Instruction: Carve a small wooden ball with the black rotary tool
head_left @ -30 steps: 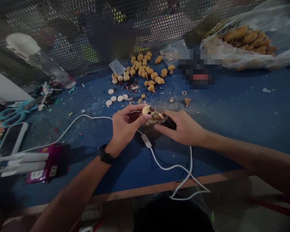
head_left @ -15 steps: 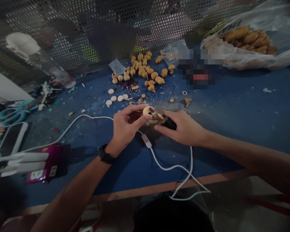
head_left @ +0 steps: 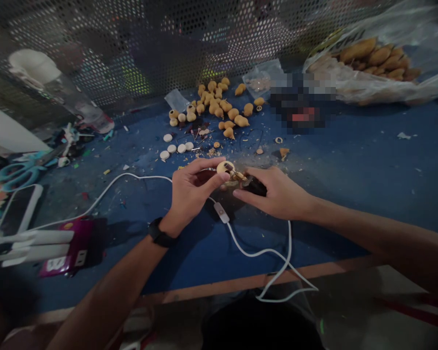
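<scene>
Between the thumb and fingers of my left hand [head_left: 193, 187] is a small pale gourd [head_left: 223, 167] with a dark round hole in it. My right hand [head_left: 277, 192] is wrapped round a black rotary tool [head_left: 254, 185]. Its metal tip is at the gourd, near the hole; whether it touches I cannot tell. A white cord [head_left: 248, 254] with an inline switch [head_left: 221, 212] lies below my hands. Beyond them sit several whole gourds [head_left: 215, 104], white discs [head_left: 181, 148] and scattered shavings [head_left: 213, 153].
A plastic bag [head_left: 350, 90] of larger gourds lies at the back right, against a perforated metal screen [head_left: 168, 43]. At the left are blue-handled scissors [head_left: 20, 170], a phone [head_left: 18, 211], a purple box [head_left: 71, 248] and a clear bottle [head_left: 83, 107]. The wooden table edge [head_left: 204, 290] runs in front.
The gourd has turned slightly and shifted a little to the right in my left hand, and the tool's tip sits a bit differently at it. My right hand is nearly still.
</scene>
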`<state>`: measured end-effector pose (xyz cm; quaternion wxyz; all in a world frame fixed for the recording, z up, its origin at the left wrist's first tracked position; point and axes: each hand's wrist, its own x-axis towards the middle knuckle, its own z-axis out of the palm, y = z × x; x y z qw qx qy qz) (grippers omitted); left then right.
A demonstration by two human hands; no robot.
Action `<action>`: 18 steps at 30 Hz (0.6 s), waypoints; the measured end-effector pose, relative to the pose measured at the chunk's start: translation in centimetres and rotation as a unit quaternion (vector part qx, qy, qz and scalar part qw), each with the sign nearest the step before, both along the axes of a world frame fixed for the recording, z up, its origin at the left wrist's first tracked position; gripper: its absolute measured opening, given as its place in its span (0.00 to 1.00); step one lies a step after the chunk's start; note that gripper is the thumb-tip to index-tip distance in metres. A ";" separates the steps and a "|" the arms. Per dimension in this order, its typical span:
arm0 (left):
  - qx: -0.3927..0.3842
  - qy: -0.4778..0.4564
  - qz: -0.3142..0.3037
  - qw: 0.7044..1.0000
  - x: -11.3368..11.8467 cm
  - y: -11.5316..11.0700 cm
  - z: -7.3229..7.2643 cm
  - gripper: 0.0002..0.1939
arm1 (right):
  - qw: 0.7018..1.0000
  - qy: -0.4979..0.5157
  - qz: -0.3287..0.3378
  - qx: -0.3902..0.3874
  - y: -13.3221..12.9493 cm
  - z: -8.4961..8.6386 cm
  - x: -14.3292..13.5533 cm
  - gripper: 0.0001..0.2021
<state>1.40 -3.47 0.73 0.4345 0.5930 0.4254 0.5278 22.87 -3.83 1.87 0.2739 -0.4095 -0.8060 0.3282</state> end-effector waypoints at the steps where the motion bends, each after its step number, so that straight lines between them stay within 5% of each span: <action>1: 0.003 0.000 0.000 1.000 0.0 0.0 0.0 0.17 | 1.000 0.000 -0.005 -0.001 0.0 0.0 0.0 0.11; 18: -0.021 -0.039 -0.009 0.999 0.3 -0.4 0.1 0.17 | 1.000 -0.001 -0.020 -0.007 0.1 -0.2 0.0 0.15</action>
